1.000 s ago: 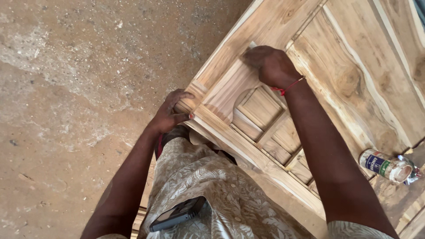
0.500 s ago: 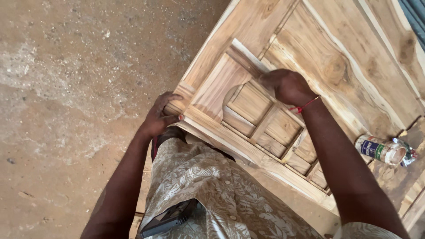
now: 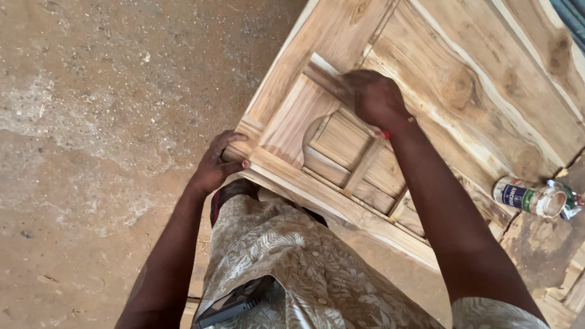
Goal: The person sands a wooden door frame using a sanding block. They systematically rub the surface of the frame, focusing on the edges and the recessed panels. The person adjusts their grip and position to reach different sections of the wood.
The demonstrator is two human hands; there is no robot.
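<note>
Gripping the near corner of the wooden door (image 3: 341, 152), the left hand (image 3: 220, 161) has its fingers (image 3: 231, 137) curled shut around the frame edge. The right hand (image 3: 373, 97) presses palm-down on a moulded strip beside the arched panel (image 3: 298, 119); its fingers are bent closed, though whether anything sits beneath them cannot be told. The door lies flat before the person, above a dusty floor (image 3: 103, 122). A small labelled tin (image 3: 529, 196) lies on its side, well apart to the right.

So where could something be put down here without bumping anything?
The broad plank panel between the right hand and the tin can lies bare. The small lattice frame is crowded, with the left hand gripping its corner.
</note>
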